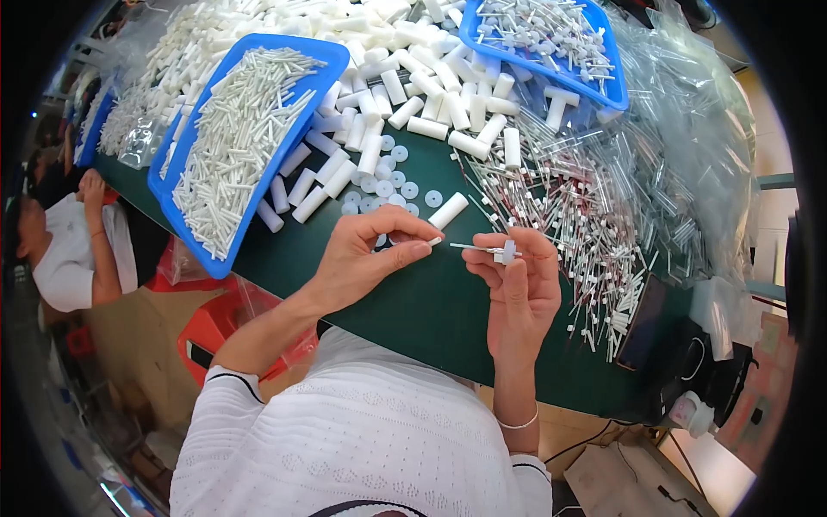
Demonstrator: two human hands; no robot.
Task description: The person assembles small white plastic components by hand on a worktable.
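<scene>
My left hand (366,258) pinches a short thin white tube (435,241) between thumb and forefinger. Only its end shows past the fingertips. In my right hand (525,297) is a thin metal rod (465,247) with a whitish plastic collar (508,252), pinched between thumb and fingers. The rod's free end points left toward the tube, with a small gap between them. Just beyond my hands, a white cylinder (449,211) lies on the green table (413,314). Several translucent round discs with centre holes (410,189) are scattered behind my left hand.
A blue tray (332,59) of thin white tubes stands at left. Another blue tray (613,86) holds collared rods at far right. White cylinders (405,112) are heaped at the back, loose rods (594,250) at right beside clear plastic bags (689,112). A person (77,250) sits at left.
</scene>
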